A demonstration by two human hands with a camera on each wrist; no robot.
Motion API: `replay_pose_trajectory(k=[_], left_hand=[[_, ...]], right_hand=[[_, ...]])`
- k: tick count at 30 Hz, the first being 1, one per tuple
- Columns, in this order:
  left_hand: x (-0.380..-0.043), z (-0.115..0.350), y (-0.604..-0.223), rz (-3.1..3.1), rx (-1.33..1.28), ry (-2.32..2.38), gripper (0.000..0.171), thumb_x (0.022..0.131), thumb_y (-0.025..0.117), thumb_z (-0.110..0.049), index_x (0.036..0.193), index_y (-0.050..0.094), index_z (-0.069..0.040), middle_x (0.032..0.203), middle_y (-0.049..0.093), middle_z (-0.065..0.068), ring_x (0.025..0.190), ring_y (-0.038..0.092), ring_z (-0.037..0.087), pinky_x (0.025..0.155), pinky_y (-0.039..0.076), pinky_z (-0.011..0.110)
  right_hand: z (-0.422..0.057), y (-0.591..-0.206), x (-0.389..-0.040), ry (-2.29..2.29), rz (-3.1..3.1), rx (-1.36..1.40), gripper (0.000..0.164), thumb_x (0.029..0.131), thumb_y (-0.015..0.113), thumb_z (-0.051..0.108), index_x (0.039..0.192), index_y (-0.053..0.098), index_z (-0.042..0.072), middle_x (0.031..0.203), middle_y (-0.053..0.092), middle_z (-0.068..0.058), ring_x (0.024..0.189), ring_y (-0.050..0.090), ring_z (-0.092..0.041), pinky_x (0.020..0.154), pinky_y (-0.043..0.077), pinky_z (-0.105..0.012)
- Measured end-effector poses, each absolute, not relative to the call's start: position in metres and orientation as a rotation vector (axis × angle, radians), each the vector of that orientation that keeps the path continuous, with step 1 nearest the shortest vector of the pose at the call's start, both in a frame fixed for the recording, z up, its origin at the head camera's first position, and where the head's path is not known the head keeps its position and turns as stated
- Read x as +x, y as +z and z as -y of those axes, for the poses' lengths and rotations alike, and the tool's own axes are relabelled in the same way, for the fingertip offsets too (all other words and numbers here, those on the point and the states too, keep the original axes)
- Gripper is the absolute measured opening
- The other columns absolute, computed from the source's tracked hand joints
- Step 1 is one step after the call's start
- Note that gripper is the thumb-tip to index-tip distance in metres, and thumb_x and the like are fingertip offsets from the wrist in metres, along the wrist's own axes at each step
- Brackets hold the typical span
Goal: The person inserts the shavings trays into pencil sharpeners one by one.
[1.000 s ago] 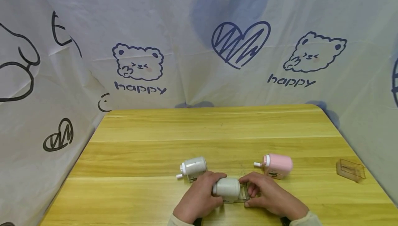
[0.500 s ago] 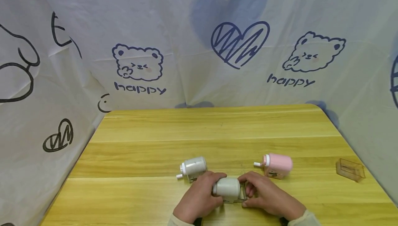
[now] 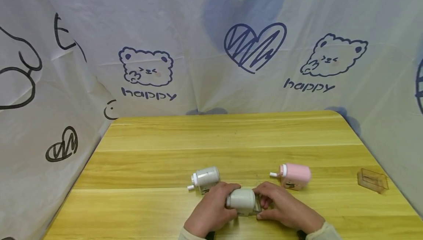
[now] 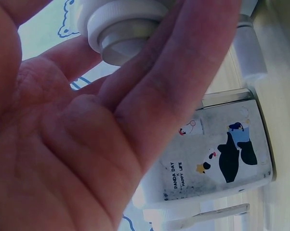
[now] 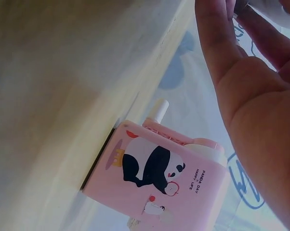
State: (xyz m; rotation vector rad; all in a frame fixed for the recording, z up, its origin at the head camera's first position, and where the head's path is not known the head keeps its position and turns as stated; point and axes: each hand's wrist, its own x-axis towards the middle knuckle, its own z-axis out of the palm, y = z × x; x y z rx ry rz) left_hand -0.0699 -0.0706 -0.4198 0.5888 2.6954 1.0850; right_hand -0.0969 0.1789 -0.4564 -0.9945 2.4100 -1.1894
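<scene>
Sharpener, wood-grain table, patterned sheeting behind.

Before me on the yellow wood-grain tabletop: pink, panda-printed crank sharpener; farther right, translucent brown rectangular box.

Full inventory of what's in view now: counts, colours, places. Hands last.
held sharpener: 1, pale grey, between the hands
smoky tray: 1, translucent, at the held sharpener's right end
grey sharpener: 1, with white crank, on the table just beyond the left hand
pink sharpener: 1, with white-tipped crank, beyond the right hand
brownish box: 1, translucent, table's right edge
table: 1, yellow wood-grain, under everything
fabric backdrop: count unclear, whitish, around the table
drawings: several, blue and black, on the backdrop
sleeves: 2, cream, bottom edge
left hand: 1, bare, gripping the held sharpener
right hand: 1, bare, pinching the tray
</scene>
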Motion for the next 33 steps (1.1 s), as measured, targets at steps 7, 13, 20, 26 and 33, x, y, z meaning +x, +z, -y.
replay_pose_trajectory(k=[7,13,20,26,33], left_hand=[[-0.0687,0.0708,-0.4183,-2.688,0.579,1.089,0.054,0.072,0.075,-0.013,0.124,0.062,-0.017,0.111,0.059,-0.003,0.094,0.051,0.012,0.08,0.044,0.033],[-0.0688,0.0712,-0.4185,-2.679,0.578,1.098,0.055,0.072,0.075,-0.013,0.124,0.061,-0.019,0.111,0.059,-0.003,0.095,0.051,0.012,0.08,0.044,0.033],[-0.0681,0.0709,-0.4178,-2.679,0.582,1.093,0.054,0.073,0.075,-0.013,0.125,0.061,-0.017,0.113,0.059,-0.002,0.095,0.051,0.012,0.08,0.044,0.033],[-0.0683,0.07,-0.4178,-2.684,0.586,1.087,0.053,0.074,0.074,-0.013,0.125,0.061,-0.016,0.114,0.059,-0.001,0.096,0.052,0.013,0.081,0.045,0.033],[-0.0693,0.0701,-0.4183,-2.69,0.589,1.073,0.053,0.074,0.074,-0.012,0.125,0.061,-0.014,0.113,0.059,-0.001,0.096,0.052,0.013,0.08,0.045,0.034]], right_hand=[[-0.1776,-0.4574,-0.0985,-1.167,-2.432,-0.998,0.053,0.079,0.076,0.035,0.121,0.056,0.011,0.106,0.054,0.003,0.084,0.053,-0.005,0.072,0.049,-0.026],[-0.1755,-0.4569,-0.0988,-1.157,-2.433,-0.958,0.053,0.077,0.078,0.033,0.12,0.055,0.011,0.106,0.054,0.003,0.083,0.053,-0.006,0.072,0.049,-0.027],[-0.174,-0.4567,-0.0979,-1.164,-2.427,-0.95,0.053,0.077,0.078,0.034,0.119,0.055,0.011,0.104,0.053,0.003,0.083,0.053,-0.007,0.072,0.048,-0.027],[-0.1745,-0.4562,-0.0978,-1.155,-2.438,-0.985,0.051,0.078,0.077,0.035,0.12,0.055,0.013,0.105,0.052,0.004,0.083,0.052,-0.006,0.072,0.048,-0.027],[-0.1741,-0.4542,-0.0982,-1.125,-2.452,-1.036,0.047,0.08,0.074,0.037,0.118,0.057,0.015,0.105,0.052,0.006,0.084,0.052,-0.006,0.072,0.048,-0.026]])
